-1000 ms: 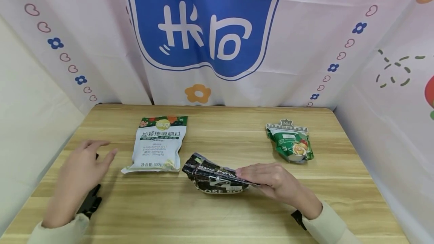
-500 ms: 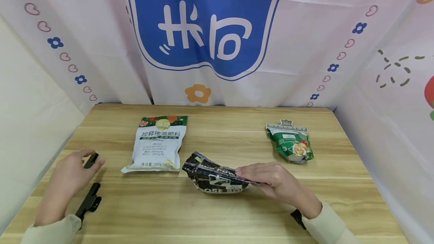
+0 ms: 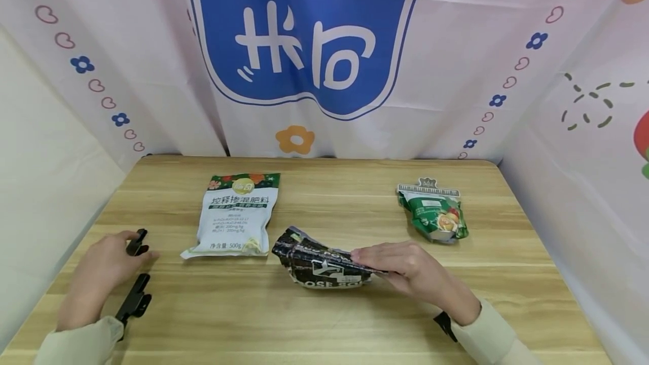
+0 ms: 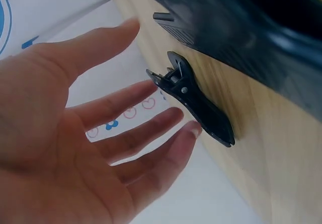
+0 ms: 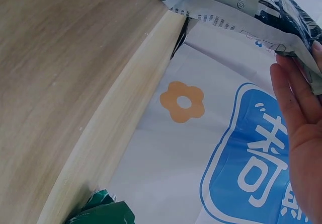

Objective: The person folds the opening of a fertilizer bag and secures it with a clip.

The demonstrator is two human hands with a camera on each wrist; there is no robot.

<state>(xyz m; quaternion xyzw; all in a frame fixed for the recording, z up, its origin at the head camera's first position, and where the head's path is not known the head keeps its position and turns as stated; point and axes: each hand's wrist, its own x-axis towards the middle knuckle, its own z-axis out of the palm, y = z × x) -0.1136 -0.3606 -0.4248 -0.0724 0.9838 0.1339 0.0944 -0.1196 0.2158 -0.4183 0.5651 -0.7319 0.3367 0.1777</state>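
My right hand (image 3: 400,263) pinches the folded top edge of a black soil bag (image 3: 327,269) near the table's middle, thumb below and fingers above. In the right wrist view, that bag's pale back (image 5: 236,2) shows at the top right. Toward the left side of the table, my left hand (image 3: 103,261) reaches to a small black clip (image 3: 137,243). Seen from the left wrist, the clip (image 4: 193,98) is a spring clip with two handles. The fingertips (image 4: 191,128) come right up to it, while the thumb stays apart from it.
A white and green fertilizer bag (image 3: 233,224) lies left of centre. At the right stands a small green pouch (image 3: 438,216) with a wide clip (image 3: 428,188) across its top. Black wrist-camera mount parts (image 3: 134,300) sit beside the left wrist. Printed cloth (image 3: 167,100) hangs behind the table.
My left hand has moved down and left, and its fingers have come in to the black clip, which is now uncovered. The right hand and the soil bag have stayed in place.
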